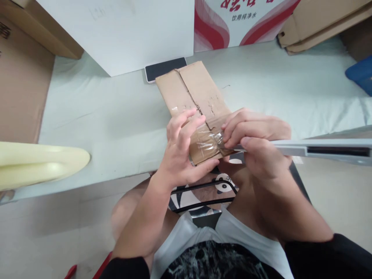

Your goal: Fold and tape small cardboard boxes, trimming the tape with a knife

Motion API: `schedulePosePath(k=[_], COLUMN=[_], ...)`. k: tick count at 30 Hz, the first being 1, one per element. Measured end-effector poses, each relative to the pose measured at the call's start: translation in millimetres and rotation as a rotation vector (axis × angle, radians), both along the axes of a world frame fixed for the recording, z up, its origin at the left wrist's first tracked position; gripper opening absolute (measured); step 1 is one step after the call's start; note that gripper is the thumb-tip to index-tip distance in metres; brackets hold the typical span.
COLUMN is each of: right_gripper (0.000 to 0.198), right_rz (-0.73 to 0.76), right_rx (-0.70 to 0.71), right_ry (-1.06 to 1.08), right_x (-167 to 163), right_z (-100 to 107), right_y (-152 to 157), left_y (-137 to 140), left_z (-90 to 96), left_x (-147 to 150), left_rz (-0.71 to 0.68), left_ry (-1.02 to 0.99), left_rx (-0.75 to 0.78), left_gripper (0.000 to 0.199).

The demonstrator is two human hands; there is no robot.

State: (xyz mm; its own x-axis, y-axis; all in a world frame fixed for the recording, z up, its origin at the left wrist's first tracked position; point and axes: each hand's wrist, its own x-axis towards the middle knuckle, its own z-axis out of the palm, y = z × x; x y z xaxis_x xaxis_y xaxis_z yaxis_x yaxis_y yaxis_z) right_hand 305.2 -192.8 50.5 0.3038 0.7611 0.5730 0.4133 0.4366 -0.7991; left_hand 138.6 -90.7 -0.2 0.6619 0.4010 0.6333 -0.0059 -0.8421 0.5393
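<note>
A small brown cardboard box [200,87] lies at the table's near edge, its near end sticking out over my lap. Wrinkled clear tape [207,144] covers that near end, and a seam runs lengthwise along the top. My left hand [186,151] grips the left side of the box, fingers curved over the top and thumb along the near edge. In my right hand [258,141] is a grey utility knife [293,148], its handle pointing right. The front of the knife meets the bunched tape; my fingers partly hide the blade.
Behind the box lies a phone [165,69] against a white carton [122,35]. A red-and-white carton [241,23] and folded cardboard [322,23] stand at the back. Left are a pale yellow object [43,162] and a large brown box [23,77]; right, something blue [362,75].
</note>
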Motion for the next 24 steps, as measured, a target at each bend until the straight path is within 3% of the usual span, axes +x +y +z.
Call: schedulePosePath(k=[4,12,17,24], right_gripper=[0.024,0.023,0.023,0.024], right_rz=[0.040,-0.086,0.003,0.067], right_rx=[-0.038,-0.023,-0.013,-0.070], right_ry=[0.034,0.099,0.096,0.047], right_x=[0.9,-1.8,-2.1,-0.8], right_z=[1.9,5.7,5.2,4.7], right_y=[-0.6,-5.6,-4.9,-1.8], left_y=[-0.2,-2.5,-8.1,-7.8], left_z=[0.0,6.3,13.7,9.9], left_x=[-0.6,0.0,-0.4,1.9], left_rz=[0.008,-0.018,0.016,0.047], left_ry=[0.037,0.066,0.088,0.074], left_rx=[-0.007,-0.020,-0.086,-0.058], left_gripper=[0.087,0.080,0.069,0.065])
